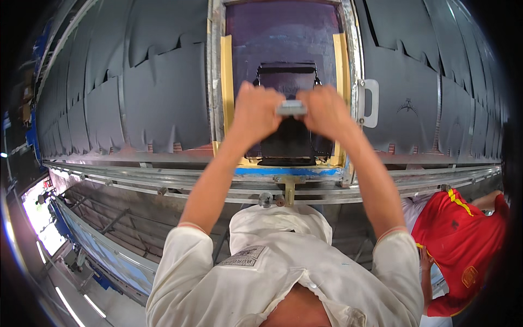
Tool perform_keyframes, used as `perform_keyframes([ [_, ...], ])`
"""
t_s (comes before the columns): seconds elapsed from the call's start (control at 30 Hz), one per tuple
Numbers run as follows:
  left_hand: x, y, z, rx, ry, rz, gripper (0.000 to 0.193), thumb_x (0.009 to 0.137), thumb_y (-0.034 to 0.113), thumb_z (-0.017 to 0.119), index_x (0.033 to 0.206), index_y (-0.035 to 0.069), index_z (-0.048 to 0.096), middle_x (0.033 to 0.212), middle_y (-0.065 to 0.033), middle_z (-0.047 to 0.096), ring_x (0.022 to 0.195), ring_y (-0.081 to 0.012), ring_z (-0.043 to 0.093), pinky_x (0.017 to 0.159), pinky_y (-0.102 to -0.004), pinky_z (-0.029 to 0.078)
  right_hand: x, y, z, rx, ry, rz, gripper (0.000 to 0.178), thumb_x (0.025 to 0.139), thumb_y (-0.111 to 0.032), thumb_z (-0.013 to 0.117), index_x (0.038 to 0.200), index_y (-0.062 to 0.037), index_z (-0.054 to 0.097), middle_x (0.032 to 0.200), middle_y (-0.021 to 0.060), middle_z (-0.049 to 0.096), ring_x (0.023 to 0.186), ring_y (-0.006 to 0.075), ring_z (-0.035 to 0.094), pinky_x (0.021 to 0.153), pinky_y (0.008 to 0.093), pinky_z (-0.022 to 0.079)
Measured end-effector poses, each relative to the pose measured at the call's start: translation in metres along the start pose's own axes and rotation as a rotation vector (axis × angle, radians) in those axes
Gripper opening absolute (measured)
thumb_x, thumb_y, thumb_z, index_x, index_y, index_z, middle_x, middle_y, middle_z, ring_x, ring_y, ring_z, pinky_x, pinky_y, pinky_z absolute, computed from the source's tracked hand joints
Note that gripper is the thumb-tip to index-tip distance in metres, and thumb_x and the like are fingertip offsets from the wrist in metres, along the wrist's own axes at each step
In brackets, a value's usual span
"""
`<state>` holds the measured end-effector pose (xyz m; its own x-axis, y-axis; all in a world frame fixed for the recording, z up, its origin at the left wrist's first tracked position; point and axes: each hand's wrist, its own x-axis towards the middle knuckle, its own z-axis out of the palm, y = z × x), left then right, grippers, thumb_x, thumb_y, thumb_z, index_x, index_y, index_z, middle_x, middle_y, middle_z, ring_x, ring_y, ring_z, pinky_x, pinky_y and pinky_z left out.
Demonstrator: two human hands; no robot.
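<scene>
My left hand (258, 111) and my right hand (326, 113) are both closed around a grey-handled squeegee (292, 107), whose handle shows between them. Its blade is hidden by my hands. It is over a printing screen with a purple mesh (283, 27), held in a worn metal frame (215, 76). Dark ink (287, 146) covers the mesh's middle and near part, on both sides of the squeegee. Yellow tape (341, 60) lines the inner sides of the frame, with a blue strip (294, 171) along its near end.
Dark cut panels (163, 98) line the long table left and right of the screen. A pale loop handle (371, 103) juts from the frame's right side. Metal rails (381, 192) and a brass-coloured bracket (290, 189) run close before me. A person in a red shirt (463, 240) is at right.
</scene>
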<state>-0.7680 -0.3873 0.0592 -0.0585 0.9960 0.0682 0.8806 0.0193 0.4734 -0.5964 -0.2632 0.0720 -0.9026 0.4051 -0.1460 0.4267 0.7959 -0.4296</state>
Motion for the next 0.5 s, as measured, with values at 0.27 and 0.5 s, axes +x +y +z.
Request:
perform_keyframes([
  [0.27, 0.018, -0.009, -0.018, 0.034, -0.032, 0.018, 0.015, 0.073, 0.024, 0.082, 0.080, 0.017, 0.071, 0.078, -0.0028, 0.069, 0.080, -0.0260, 0.065, 0.077, -0.0423, 0.038, 0.019, 0.004, -0.019, 0.029, 0.005, -0.025, 0.022, 0.076, -0.022, 0.083, 0.080, -0.0071, 0.067, 0.079, 0.0168, 0.071, 0.082, 0.0400, 0.069, 0.075, 0.0520, 0.052],
  [0.5, 0.092, -0.050, -0.024, -0.048, -0.043, -0.062, 0.020, 0.074, 0.031, 0.082, 0.077, 0.014, 0.071, 0.075, -0.0052, 0.071, 0.081, -0.0303, 0.069, 0.078, -0.0444, 0.040, 0.093, 0.044, -0.039, 0.038, -0.054, 0.048, 0.018, 0.079, -0.024, 0.081, 0.086, -0.0087, 0.074, 0.083, 0.0175, 0.074, 0.086, 0.0396, 0.072, 0.079, 0.0501, 0.056],
])
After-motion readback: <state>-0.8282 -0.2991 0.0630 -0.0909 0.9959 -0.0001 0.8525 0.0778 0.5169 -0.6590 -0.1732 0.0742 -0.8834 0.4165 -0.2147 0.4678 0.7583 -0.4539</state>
